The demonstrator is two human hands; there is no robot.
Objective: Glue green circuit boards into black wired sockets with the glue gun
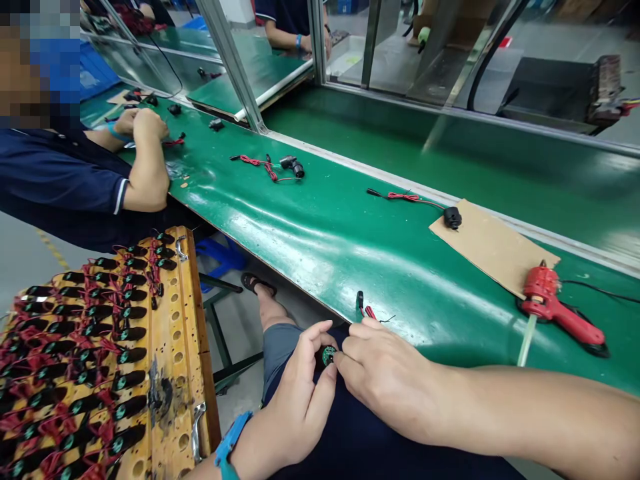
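Cradling the round green circuit board (328,355) above my lap (350,440), my left hand (304,390) should brace steadily; my right hand (387,373), fingertips pinched at the board's edge, contents hidden, needs light pressure.

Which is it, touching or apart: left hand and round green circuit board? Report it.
Touching: the head view shows the left hand holding the green circuit board between its thumb and fingers.

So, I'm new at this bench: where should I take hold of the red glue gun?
Probably by its handle, coming from the right: it juts rightward from the body, away from the nozzle and glue stick.
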